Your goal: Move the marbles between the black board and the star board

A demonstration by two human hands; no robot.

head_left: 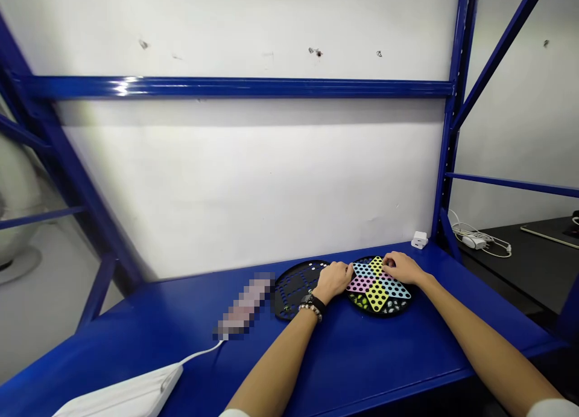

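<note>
A round Chinese-checkers board [379,291] with a coloured star of holes lies on the blue shelf [384,356]. My right hand [402,267] rests on its far edge, fingers curled; whether they pinch a piece I cannot tell. My left hand [335,279], with a watch and bead bracelet at the wrist, sits closed at the board's left rim, touching it. Beside it on the left lies a black round perforated tray [294,284], partly under my left hand.
A white charger block [419,240] stands at the back by the blue upright. A white device [131,396] with a cable lies at the front left. A blurred patch [244,305] sits left of the tray. White cables [479,239] lie on a black table to the right.
</note>
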